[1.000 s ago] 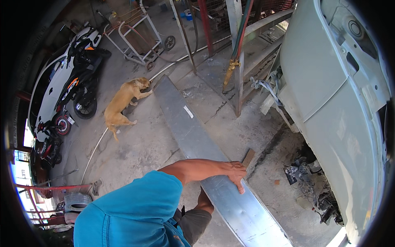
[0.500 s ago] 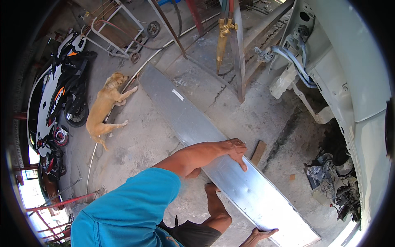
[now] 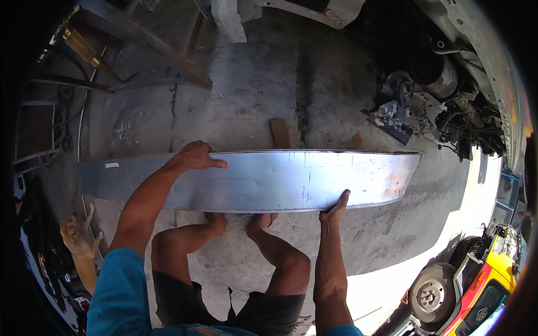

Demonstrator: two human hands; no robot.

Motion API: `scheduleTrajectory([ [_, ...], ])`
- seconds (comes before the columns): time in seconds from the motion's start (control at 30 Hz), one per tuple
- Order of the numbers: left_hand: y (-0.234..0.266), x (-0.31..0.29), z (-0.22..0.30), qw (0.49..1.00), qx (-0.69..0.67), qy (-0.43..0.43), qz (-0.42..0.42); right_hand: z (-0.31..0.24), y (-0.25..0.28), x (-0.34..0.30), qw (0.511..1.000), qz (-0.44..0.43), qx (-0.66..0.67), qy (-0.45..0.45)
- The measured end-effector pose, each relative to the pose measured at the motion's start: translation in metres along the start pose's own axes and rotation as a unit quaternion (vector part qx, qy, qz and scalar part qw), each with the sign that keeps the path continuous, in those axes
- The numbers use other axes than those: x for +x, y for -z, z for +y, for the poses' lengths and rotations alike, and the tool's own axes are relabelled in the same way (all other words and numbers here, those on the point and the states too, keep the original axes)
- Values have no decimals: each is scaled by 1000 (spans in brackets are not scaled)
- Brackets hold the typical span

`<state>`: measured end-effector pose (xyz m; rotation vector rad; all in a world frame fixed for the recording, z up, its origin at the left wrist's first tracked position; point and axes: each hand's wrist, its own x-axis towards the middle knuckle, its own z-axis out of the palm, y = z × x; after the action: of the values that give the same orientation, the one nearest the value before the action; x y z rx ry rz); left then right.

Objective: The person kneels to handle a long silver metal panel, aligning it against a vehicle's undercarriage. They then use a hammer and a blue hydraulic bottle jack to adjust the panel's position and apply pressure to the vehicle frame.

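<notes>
A long silvery sheet-metal panel [image 3: 258,182] lies crosswise in front of me, with a small white label near its left end. My left hand [image 3: 197,155] is closed over its far edge, thumb flat on the top face and fingers hooked past the rim. On the near edge, right of the middle, my right hand [image 3: 337,208] grips too; its thumb rests on top and its fingers are hidden beneath. Scratches and reflected light show on the right half of the metal. My feet stand close to the near edge.
A small wooden block [image 3: 279,133] sits beyond the panel. A dog [image 3: 81,249] lies at the left. Wires and dark vehicle parts [image 3: 465,123] are at the far right, a colourful vehicle's wheel [image 3: 432,294] at the lower right. A steel frame leg [image 3: 193,73] stands far left.
My view has turned to the right, so the panel now lies crosswise instead of slanting. Both hands stay on its edges, and the right one now shows more fully.
</notes>
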<state>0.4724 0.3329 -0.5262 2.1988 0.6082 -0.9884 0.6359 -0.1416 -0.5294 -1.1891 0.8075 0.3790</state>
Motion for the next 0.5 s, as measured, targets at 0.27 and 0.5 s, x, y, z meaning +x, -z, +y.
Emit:
scheduleTrajectory([
  [0.27,-30,4,-62,996,-80,36,16,46,-32,55,996,-84,-33,-7],
  [0.5,-57,21,-97,988,-141,59,19,67,-61,93,995,-74,-59,-29],
])
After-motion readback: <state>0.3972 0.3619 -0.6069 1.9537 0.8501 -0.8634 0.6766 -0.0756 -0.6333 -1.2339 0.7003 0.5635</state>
